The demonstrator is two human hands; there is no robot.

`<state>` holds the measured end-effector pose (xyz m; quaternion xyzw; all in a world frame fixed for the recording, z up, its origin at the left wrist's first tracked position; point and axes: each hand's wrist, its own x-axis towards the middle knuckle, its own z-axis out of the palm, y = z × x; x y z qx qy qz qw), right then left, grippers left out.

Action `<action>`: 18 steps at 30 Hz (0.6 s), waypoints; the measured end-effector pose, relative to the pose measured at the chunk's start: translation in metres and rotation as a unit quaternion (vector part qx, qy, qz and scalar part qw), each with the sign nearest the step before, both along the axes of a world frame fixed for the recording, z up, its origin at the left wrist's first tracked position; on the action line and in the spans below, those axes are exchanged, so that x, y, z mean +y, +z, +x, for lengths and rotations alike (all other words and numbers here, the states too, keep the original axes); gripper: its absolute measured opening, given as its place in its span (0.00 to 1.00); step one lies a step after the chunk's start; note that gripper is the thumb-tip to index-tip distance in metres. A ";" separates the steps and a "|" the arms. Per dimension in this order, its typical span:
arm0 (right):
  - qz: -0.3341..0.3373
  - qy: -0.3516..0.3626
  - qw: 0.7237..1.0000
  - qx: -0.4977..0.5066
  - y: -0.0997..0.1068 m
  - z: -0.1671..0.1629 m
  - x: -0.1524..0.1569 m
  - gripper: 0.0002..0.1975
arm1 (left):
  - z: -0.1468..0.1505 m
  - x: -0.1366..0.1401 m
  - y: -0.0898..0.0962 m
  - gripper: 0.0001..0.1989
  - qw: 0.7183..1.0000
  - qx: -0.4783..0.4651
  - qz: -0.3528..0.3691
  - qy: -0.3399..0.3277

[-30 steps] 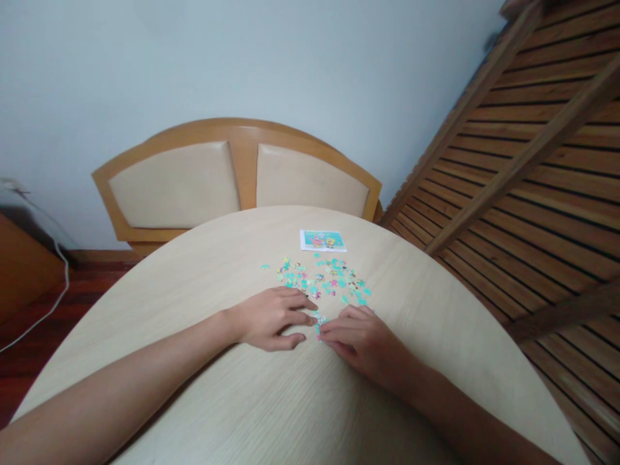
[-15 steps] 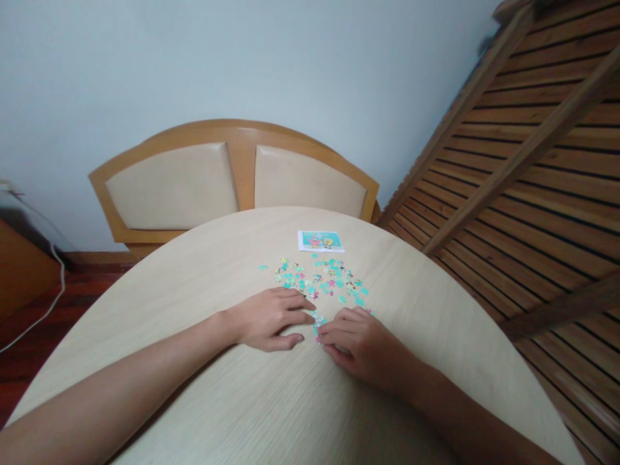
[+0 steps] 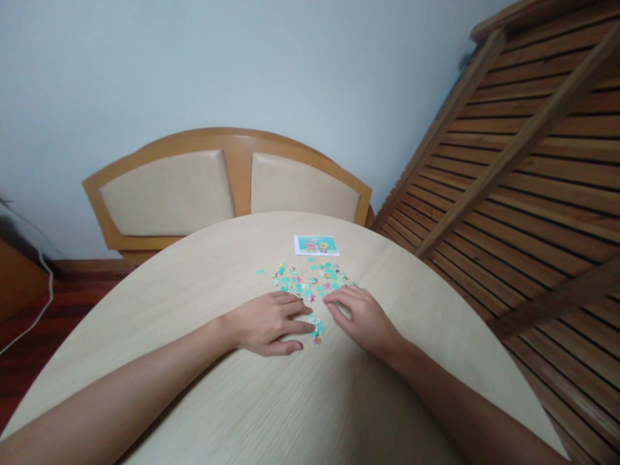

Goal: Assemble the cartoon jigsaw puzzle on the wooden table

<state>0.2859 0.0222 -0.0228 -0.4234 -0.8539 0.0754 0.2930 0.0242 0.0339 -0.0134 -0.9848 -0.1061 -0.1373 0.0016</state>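
Surface (image 3: 208, 271) of pale wood grain with a rounded edge, carrying a loose pile (image 3: 314, 281) of tiny turquoise, yellow and pink jigsaw pieces and, nearer, a small narrow cluster (image 3: 317, 321) of turquoise, white and pinkish ones. Resting a bare left hand (image 3: 271, 323) palm down with fingers spread and gripping nothing, the index fingertip apparently touching the cluster's left side. Poising a bare right hand (image 3: 361, 316) at the pile's near right side, with thumb and fingertips curving close together; unable to tell whether pinching a piece. Showing beyond the pile a flat rectangular card (image 3: 317, 245), white-edged, with pink and yellow cartoon figures on turquoise.

Possibly knocking the cluster askew by pressing or sliding that left index finger. Perhaps scattering or covering loose pieces by sweeping the right fingers low across the pile. Possibly dropping any pinched piece, given such small, thin shapes. Perhaps confusing similar pieces because of so much shared turquoise, or overlooking a single turquoise piece (image 3: 260, 272) lying apart at the pile's left.
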 end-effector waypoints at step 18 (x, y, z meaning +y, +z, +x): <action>-0.066 -0.124 0.989 -0.052 0.008 -0.040 0.057 0.07 | -0.002 -0.002 0.000 0.20 1.000 -0.003 -0.004 -0.002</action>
